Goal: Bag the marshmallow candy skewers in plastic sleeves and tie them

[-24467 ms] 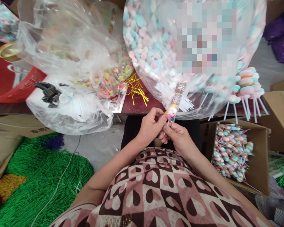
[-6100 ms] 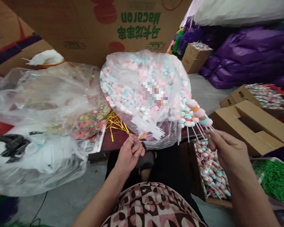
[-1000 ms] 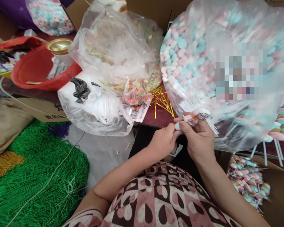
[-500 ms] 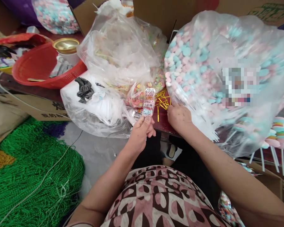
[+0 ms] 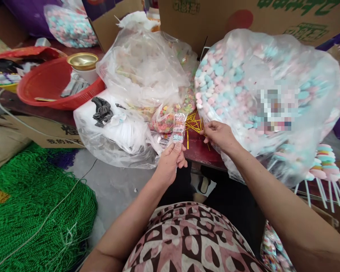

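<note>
My left hand [image 5: 170, 161] is closed on the lower end of a bagged candy stick [image 5: 178, 127] and holds it upright in front of the table edge. Off to its right, my right hand [image 5: 218, 135] pinches at the pile of gold twist ties [image 5: 193, 124] on the dark red table [image 5: 197, 151]. Whether a tie is between the fingers cannot be made out. Right beside that hand sits a big clear bag of pink, blue and white candies [image 5: 243, 79].
A clear bag of colourful ring candy [image 5: 166, 117] and other clear bags [image 5: 141, 71] lie left of the ties. A red basket [image 5: 49, 85] with a gold bowl [image 5: 82, 61] stands far left. Green bead strings [image 5: 36, 211] cover the floor; loose candy sticks [image 5: 324, 172] lie right.
My right hand let go of the candy stick and went to the gold ties; it has since drawn back slightly. The left hand keeps the stick upright.
</note>
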`<state>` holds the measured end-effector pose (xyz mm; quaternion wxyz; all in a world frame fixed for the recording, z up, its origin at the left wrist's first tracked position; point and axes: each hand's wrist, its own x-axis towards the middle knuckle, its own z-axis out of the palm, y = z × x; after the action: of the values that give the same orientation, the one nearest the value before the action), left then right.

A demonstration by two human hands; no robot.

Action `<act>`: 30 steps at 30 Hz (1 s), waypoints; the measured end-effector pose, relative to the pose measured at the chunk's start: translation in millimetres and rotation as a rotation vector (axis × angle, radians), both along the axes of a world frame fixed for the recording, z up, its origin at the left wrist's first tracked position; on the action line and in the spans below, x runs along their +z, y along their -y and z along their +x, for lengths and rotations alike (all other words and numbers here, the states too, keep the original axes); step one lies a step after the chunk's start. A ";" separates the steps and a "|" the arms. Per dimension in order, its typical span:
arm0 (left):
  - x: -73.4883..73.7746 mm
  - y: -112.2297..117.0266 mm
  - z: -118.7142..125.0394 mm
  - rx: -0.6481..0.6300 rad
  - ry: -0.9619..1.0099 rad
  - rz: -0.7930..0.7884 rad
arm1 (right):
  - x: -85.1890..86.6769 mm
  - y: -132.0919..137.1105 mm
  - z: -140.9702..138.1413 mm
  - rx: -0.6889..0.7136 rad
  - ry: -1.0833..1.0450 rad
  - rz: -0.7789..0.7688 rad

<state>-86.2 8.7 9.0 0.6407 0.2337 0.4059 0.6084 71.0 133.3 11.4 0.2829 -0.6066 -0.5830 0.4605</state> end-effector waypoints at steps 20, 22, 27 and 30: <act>-5.2 -8.3 6.7 -0.050 -0.038 -0.030 | -14.1 20.0 4.7 -0.068 -0.292 -0.027; -5.8 -9.0 7.7 -0.046 -0.045 -0.030 | -16.0 21.1 3.9 -0.069 -0.246 0.010; -8.5 -12.2 9.0 -0.042 -0.052 -0.028 | -17.5 23.5 4.8 -0.076 -0.221 0.057; -8.6 -14.8 9.2 -0.028 -0.069 -0.033 | -8.1 32.3 5.0 -0.073 -0.319 0.042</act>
<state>-77.0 23.5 0.4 0.6386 0.2494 0.4344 0.5842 75.9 101.0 3.3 0.4011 -0.5406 -0.5179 0.5279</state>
